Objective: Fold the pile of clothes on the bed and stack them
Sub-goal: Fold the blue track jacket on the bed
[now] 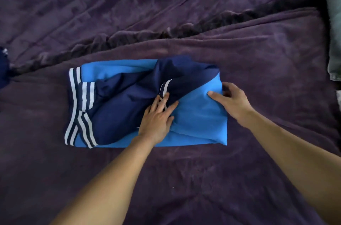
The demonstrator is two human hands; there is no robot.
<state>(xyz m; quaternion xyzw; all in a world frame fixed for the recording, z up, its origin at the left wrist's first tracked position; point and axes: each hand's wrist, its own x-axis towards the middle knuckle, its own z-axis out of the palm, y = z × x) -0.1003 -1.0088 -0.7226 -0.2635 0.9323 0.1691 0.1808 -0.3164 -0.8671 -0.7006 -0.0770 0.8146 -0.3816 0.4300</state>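
Note:
A blue jacket (201,119), light blue with navy panels and white stripes, lies folded into a rough rectangle in the middle of the bed. My left hand (158,117) rests flat on its middle, fingers spread over the navy part. My right hand (230,101) grips the jacket's right edge, thumb on top of the light blue cloth and fingers curled under the edge. The striped cuffs lie at the jacket's left end.
The purple blanket (166,178) covers the bed, with a dark ridge running diagonally behind the jacket. A navy garment (3,70) shows at the left edge. Grey folded cloth (335,40) lies at the right edge.

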